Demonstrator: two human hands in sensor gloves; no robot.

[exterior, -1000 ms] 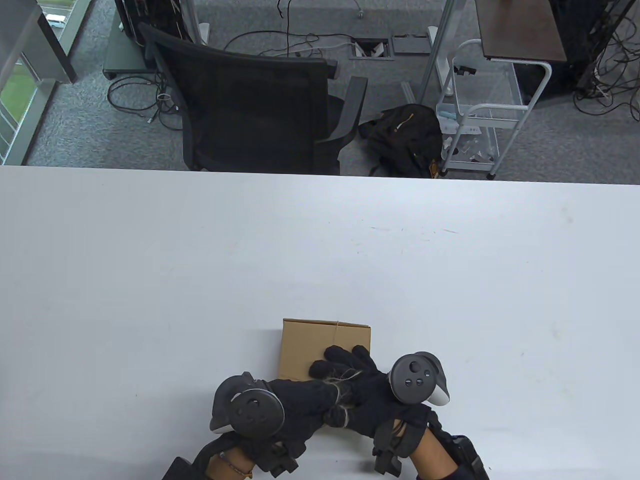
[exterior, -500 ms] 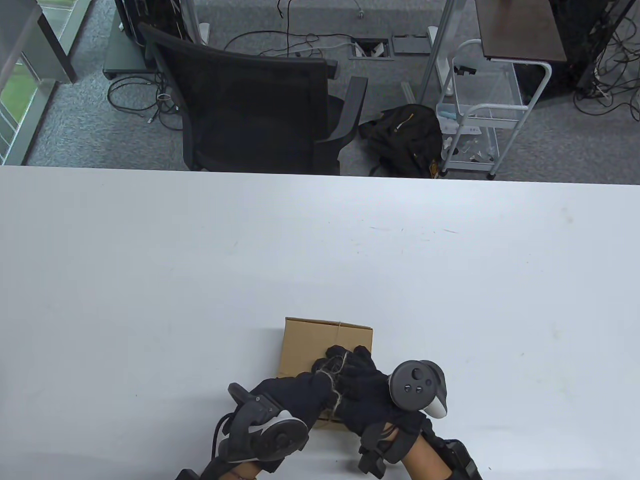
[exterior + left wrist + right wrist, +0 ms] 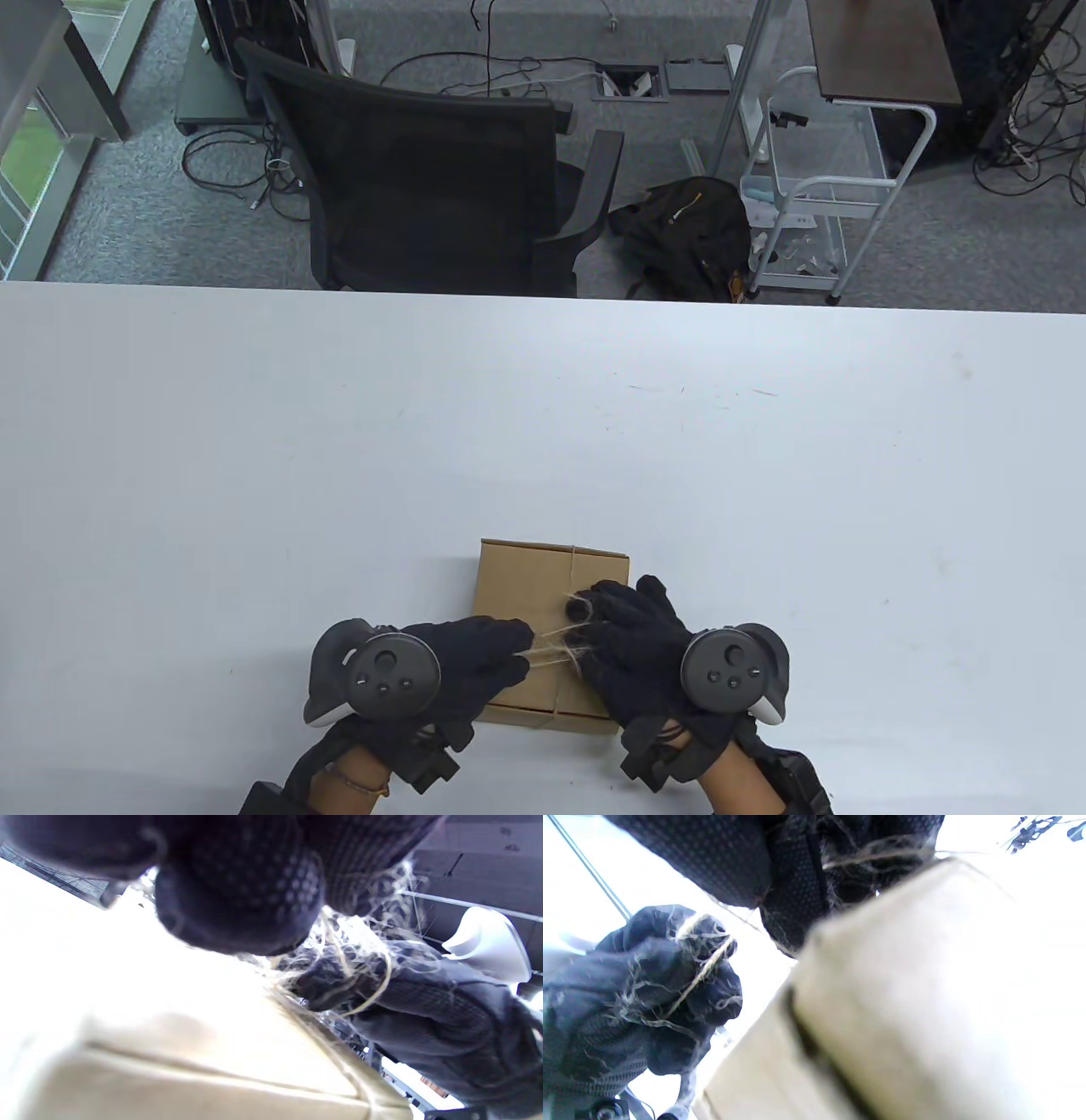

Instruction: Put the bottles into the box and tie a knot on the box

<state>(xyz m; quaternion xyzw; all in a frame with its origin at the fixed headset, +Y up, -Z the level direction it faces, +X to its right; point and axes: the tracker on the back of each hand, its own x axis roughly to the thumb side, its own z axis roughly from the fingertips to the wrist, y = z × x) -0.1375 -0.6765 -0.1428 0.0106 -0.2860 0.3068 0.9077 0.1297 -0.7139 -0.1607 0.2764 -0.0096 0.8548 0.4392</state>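
White table smooth; closed brown cardboard box at near edge, between hands. Left hand and right hand each pinch frayed, hairy twine stretched over box top.

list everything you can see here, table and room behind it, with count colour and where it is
cardboard box: 1, brown, closed, near edge of the table, between the hands
twine: 1, tan and frayed, wrapped round the box, strands stretched between the hands
table: 1, white, fills the lower part of the table view
office chair: 1, black, behind the table's far edge
backpack: 1, black, on the floor right of the chair
cart: 1, white frame, right of the backpack
cables: several, dark, on the grey carpet
bottles: none visible
left hand: black glove, dark tracker, pinches twine over the box
right hand: black glove, dark tracker, fingers curled on twine on the box top
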